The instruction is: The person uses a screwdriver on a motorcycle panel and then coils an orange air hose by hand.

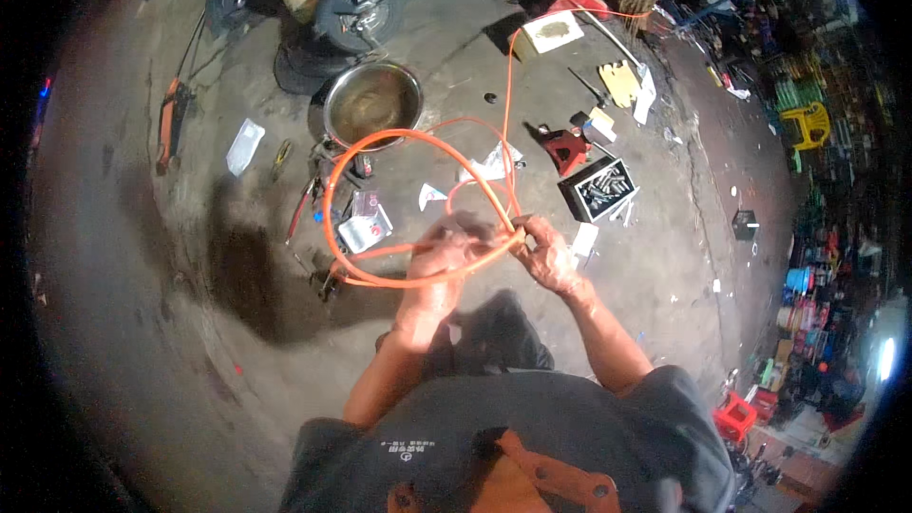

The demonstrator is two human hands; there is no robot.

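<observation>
My left hand (pixel 439 261) and my right hand (pixel 548 252) both grip an orange hose (pixel 331 192) in front of my chest. The hose is gathered into a large loop that hangs to the left of my hands. Several strands cross where my fingers pinch them together. A long tail of the hose runs up and away across the concrete floor toward the back right.
A round metal basin (pixel 372 102) stands beyond the loop. A black box of metal parts (pixel 598 188), a red tool (pixel 567 147), small packets and hand tools lie on the floor. A scooter wheel (pixel 351 14) is at the back. Cluttered shelves line the right side.
</observation>
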